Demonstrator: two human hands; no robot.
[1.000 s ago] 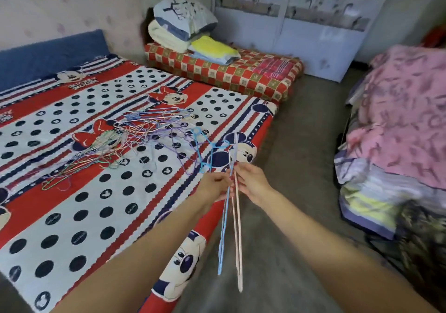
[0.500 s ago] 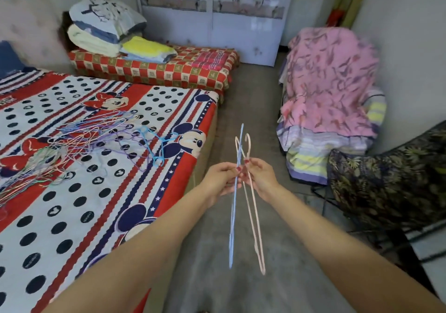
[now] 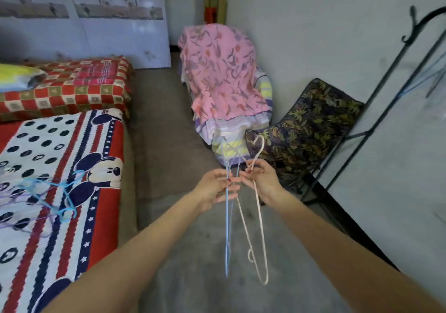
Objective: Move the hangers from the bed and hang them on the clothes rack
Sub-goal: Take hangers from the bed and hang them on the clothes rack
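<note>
My left hand (image 3: pixel 217 186) pinches a thin blue hanger (image 3: pixel 227 235) that dangles straight down over the floor. Close beside it, my right hand (image 3: pixel 261 180) grips a pale pink hanger (image 3: pixel 261 240) by its neck, its hook pointing up above my fingers. Both hands are held out in front of me, nearly touching. A tangle of blue and purple hangers (image 3: pixel 55 192) lies on the bed (image 3: pixel 96 216) at the left. The black metal clothes rack (image 3: pixel 376 110) stands against the wall at the right, with a hanger or two faintly visible on it.
A chair draped in pink floral cloth (image 3: pixel 222 78) stands ahead, and a dark leaf-patterned folding chair (image 3: pixel 306 129) leans between it and the rack. A low checked mattress (image 3: pixel 72 88) and a white wardrobe (image 3: pixel 84 23) fill the far left. Grey floor runs between bed and wall.
My view has swung right, away from the bed toward the rack. Both hands carried the blue and pink hangers along, and the pink one has separated slightly from the blue.
</note>
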